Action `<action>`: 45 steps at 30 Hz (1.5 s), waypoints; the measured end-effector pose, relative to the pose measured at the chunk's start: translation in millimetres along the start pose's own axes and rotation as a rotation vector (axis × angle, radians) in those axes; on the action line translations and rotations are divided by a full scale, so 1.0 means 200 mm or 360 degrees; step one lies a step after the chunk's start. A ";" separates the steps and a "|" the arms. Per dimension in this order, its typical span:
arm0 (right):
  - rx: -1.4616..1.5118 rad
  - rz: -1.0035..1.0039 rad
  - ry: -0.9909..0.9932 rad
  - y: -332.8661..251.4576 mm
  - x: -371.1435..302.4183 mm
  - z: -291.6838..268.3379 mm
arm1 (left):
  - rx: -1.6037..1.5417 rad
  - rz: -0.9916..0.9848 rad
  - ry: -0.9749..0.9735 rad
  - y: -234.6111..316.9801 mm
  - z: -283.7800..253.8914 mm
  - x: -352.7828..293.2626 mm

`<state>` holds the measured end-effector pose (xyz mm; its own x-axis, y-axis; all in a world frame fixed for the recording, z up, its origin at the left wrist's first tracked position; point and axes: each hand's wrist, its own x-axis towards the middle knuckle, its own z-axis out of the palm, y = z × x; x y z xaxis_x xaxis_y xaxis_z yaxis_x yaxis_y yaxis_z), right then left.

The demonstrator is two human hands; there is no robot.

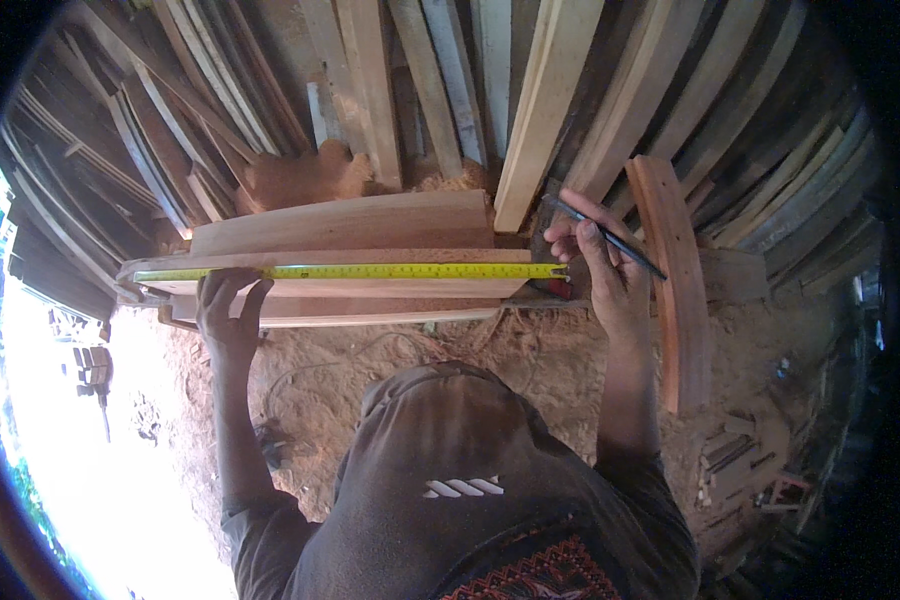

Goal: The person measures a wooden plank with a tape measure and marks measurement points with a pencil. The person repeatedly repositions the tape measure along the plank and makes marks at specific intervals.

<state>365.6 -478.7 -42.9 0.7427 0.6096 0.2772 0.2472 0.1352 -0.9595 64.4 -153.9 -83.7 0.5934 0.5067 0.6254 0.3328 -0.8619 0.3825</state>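
Observation:
A yellow tape measure blade (400, 271) lies stretched lengthwise along a long reddish wooden board (400, 287). Near the tape's left part, my left hand (232, 303) pinches the tape and board edge with bent fingers. My right hand (610, 262) is beside the tape's right end, its fingers closed around a dark, slim pen (620, 240). The pen slants down to the right, apart from the tape. Under the right end of the tape sits a small red thing (558, 288), too small to make out.
Another broad board (340, 224) lies just beyond the measured one. A curved wooden piece (675, 285) stands right of my right hand. Many long timbers (555, 90) lean at the back. Sawdust covers the ground (310, 370), and wood offcuts (740, 455) lie at the lower right.

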 end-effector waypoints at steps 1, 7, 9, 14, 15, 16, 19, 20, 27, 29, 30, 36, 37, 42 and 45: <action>0.0160 0.0007 -0.0064 -0.01 0.00 0.01 | 0.0005 -0.0005 -0.0005 0.00 0.00 0.00; -0.0322 -0.0100 -0.0499 0.04 0.05 0.15 | -0.0023 -0.0037 -0.0017 0.00 0.00 0.00; -0.0423 -0.0104 -0.0482 0.06 0.06 0.18 | -0.0024 -0.0052 -0.0013 0.00 0.00 0.00; -0.0504 -0.0115 -0.0435 0.07 0.07 0.21 | -0.0047 -0.0081 -0.0009 0.00 0.01 -0.01; -0.0508 -0.0141 -0.0432 0.07 0.07 0.21 | -0.0044 -0.0071 -0.0007 -0.01 0.01 -0.01; -0.0512 -0.0157 -0.0424 0.08 0.07 0.21 | -0.0037 -0.0068 -0.0003 -0.01 0.01 -0.01; -0.0516 -0.0001 -0.0367 0.08 0.06 0.21 | -0.0033 -0.0064 -0.0010 -0.02 0.01 -0.01; -0.0526 -0.0007 -0.0370 0.08 0.06 0.21 | -0.0026 -0.0069 -0.0011 -0.02 0.01 -0.01; -0.0557 -0.0014 -0.0384 0.07 0.07 0.21 | -0.0046 -0.0091 -0.0007 -0.02 0.01 -0.01; -0.0561 0.0031 -0.0389 0.07 0.07 0.21 | -0.0021 -0.0078 0.0000 -0.02 0.01 -0.01; -0.0564 0.0059 -0.0396 0.07 0.07 0.21 | -0.0032 -0.0083 -0.0001 -0.02 0.01 -0.01; -0.0651 -0.0084 -0.0443 0.08 0.08 0.21 | -0.0055 -0.0084 0.0013 -0.02 0.02 -0.01; -0.0664 -0.0098 -0.0445 0.09 0.08 0.21 | -0.0056 -0.0090 0.0015 -0.02 0.02 -0.01; -0.0638 -0.0094 -0.0442 0.09 0.08 0.21 | -0.0041 -0.0114 0.0021 -0.01 0.02 -0.02; -0.0616 -0.0074 -0.0445 0.08 0.08 0.21 | -0.0044 -0.0123 0.0011 -0.01 0.02 -0.02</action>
<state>355.3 -434.7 -56.2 0.5423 0.8038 0.2444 0.5294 -0.1011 -0.8423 64.5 -153.4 -89.1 0.5616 0.5719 0.5979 0.3570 -0.8194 0.4484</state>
